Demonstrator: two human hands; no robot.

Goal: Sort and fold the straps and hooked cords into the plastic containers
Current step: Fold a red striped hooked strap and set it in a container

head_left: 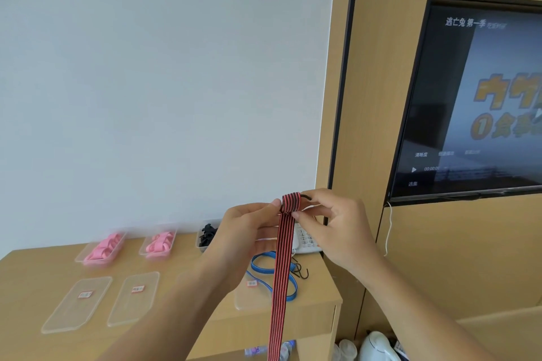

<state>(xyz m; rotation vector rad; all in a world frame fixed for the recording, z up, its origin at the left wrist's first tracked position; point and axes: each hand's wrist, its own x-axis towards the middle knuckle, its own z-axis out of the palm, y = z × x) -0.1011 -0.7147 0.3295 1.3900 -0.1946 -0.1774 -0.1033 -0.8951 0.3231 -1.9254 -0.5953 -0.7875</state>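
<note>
Both hands, left [249,223] and right [331,220], pinch the red-and-black hooked cord [283,267] aloft above the bench's right edge, while pink straps [102,246] already fill two back containers and a blue cord [264,269] awaits.

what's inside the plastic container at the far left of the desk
Folded pink straps fill the far-left container. Whether anything lies beneath them cannot be seen; the straps cover the bottom.

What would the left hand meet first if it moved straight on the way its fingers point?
The left hand already pinches the red-and-black cord; beyond it, probably the right hand.
</note>
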